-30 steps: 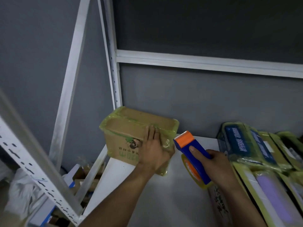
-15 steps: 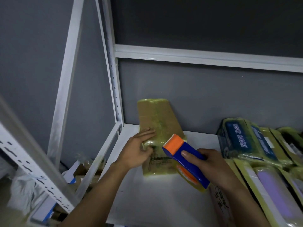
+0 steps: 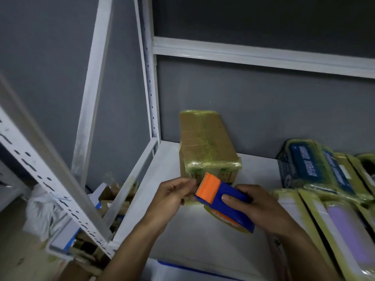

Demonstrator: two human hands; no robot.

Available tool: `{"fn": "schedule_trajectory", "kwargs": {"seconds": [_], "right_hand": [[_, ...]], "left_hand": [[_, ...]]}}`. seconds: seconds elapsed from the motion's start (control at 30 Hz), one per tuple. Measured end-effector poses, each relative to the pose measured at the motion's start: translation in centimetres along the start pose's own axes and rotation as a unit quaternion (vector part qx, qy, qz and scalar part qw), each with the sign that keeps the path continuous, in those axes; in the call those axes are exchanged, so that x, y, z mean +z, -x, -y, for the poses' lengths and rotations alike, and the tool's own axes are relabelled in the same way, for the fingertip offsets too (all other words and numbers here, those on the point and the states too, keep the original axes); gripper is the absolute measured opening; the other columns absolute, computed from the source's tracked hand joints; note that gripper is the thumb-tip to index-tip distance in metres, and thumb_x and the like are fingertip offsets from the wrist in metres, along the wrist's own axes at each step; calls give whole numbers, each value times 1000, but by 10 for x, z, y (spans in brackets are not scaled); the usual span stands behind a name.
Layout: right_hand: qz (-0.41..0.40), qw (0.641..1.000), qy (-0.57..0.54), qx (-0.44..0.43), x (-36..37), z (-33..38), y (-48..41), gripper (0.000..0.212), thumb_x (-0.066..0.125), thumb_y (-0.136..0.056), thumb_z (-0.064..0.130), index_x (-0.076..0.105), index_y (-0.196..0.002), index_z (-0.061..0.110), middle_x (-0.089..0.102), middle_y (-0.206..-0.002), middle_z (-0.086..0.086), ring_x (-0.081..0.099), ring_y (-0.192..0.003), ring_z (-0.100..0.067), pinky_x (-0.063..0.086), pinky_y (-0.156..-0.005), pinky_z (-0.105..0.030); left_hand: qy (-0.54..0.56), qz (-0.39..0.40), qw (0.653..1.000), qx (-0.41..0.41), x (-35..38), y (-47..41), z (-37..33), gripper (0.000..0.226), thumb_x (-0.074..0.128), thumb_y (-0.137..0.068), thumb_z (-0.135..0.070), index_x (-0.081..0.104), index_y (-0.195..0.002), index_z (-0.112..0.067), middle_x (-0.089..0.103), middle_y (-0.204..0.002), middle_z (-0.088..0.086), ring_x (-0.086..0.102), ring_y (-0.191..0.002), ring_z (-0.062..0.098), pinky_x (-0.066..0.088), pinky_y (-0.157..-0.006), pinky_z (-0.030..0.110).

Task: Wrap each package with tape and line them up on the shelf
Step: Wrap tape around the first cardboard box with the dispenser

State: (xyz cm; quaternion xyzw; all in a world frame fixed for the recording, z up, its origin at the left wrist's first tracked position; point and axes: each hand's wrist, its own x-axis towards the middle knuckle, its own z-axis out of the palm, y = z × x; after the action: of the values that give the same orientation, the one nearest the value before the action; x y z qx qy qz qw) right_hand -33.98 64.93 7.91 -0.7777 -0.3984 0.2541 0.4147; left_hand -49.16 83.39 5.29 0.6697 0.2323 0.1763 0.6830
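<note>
The taped cardboard box (image 3: 205, 145) sits at the far left of the white shelf (image 3: 192, 246), its far end by the grey wall and just right of the white upright (image 3: 149, 88). A second ago it lay crosswise at the shelf corner; now its short end faces near.

Half a second ago the left hand (image 3: 172, 196) lay flat on the box. It is now off the box, with its fingers curled and its fingertips pinched together right at the orange toothed end of the tape dispenser (image 3: 221, 196). Whether tape is between them cannot be told.

The right hand (image 3: 257, 207) still grips the dispenser's blue body, forefinger on top, with the yellow tape roll (image 3: 227, 221) beneath. The dispenser is in front of the box's near face.

Wrapped packages (image 3: 316, 169) fill the right side of the shelf as before.
</note>
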Motion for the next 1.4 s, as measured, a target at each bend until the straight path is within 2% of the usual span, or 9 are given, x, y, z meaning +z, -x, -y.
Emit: {"fn": "schedule_trajectory", "kwargs": {"seconds": [0.17, 0.27, 0.5, 0.77, 0.93, 1.03, 1.17, 1.3, 1.4], "right_hand": [[0, 1000, 17, -13, 0, -1, 0, 18, 71, -90, 54, 70, -75, 43, 68, -65, 13, 62, -57, 0, 40, -55, -9], [-3, 1000, 13, -17, 0, 0, 1, 18, 71, -90, 53, 70, -75, 44, 68, -66, 13, 62, -58, 0, 40, -55, -8], [-13, 999, 24, -20, 2, 0, 0, 15, 71, -86, 58, 70, -76, 46, 69, -68, 14, 65, -60, -1, 42, -56, -9], [-6, 998, 52, -17, 4, 8, -6, 41, 72, -77, 66, 75, -84, 26, 75, -78, 9, 71, -69, -7, 47, -59, -12], [-12, 996, 86, 3, -4, 16, -8, 21, 75, -81, 61, 72, -73, 41, 72, -69, 12, 67, -62, -3, 44, -56, -12], [-30, 992, 121, 12, -12, 17, -7, 23, 71, -77, 68, 66, -64, 50, 66, -59, 14, 61, -53, -2, 41, -53, -12], [-68, 982, 173, -16, -9, 19, -7, 22, 66, -80, 71, 64, -69, 52, 63, -60, 17, 59, -54, -2, 42, -56, -12], [-132, 968, 212, -6, -8, 31, -11, 65, 56, -65, 92, 63, -63, 28, 63, -58, 11, 60, -56, -4, 36, -49, -17], [-138, 955, 263, 17, -10, 48, -16, 76, 59, -55, 99, 65, -65, 24, 61, -57, 5, 59, -53, -7, 44, -53, -27]], "left_hand": [[69, 2, 998, -3, -7, 0, -6, 33, 64, -84, -53, 80, -97, -27, 78, -98, 2, 71, -86, 9, 51, -65, 13], [9, 16, 1000, 13, -8, 2, -6, 9, 72, -91, -31, 81, -93, -33, 78, -95, -3, 72, -88, 5, 50, -67, 9], [-38, -31, 999, 7, -10, -4, -3, 15, 71, -94, -25, 78, -84, -34, 76, -86, -7, 69, -79, 2, 50, -64, 11], [-15, -79, 997, 10, -16, -13, -2, 14, 74, -91, -10, 80, -80, -18, 76, -79, 4, 70, -71, 7, 55, -62, 16], [16, -124, 992, 11, -43, -17, -6, 9, 77, -88, -11, 81, -82, -17, 77, -83, 2, 71, -76, 8, 59, -68, 21], [27, -164, 986, 17, -65, -23, -2, 7, 78, -88, -14, 81, -82, -19, 77, -85, 2, 71, -80, 10, 58, -70, 22], [15, -193, 980, 37, -59, -31, 8, 15, 76, -91, -19, 79, -79, -28, 75, -83, -2, 70, -77, 9, 60, -70, 23], [61, -231, 970, 45, -52, -40, 18, 11, 76, -90, -22, 77, -80, -26, 75, -82, -3, 71, -76, 7, 55, -64, 18], [101, -241, 965, 26, -51, -48, 26, 7, 76, -91, -23, 75, -84, -22, 75, -90, -4, 72, -80, 11, 54, -68, 21]]}}
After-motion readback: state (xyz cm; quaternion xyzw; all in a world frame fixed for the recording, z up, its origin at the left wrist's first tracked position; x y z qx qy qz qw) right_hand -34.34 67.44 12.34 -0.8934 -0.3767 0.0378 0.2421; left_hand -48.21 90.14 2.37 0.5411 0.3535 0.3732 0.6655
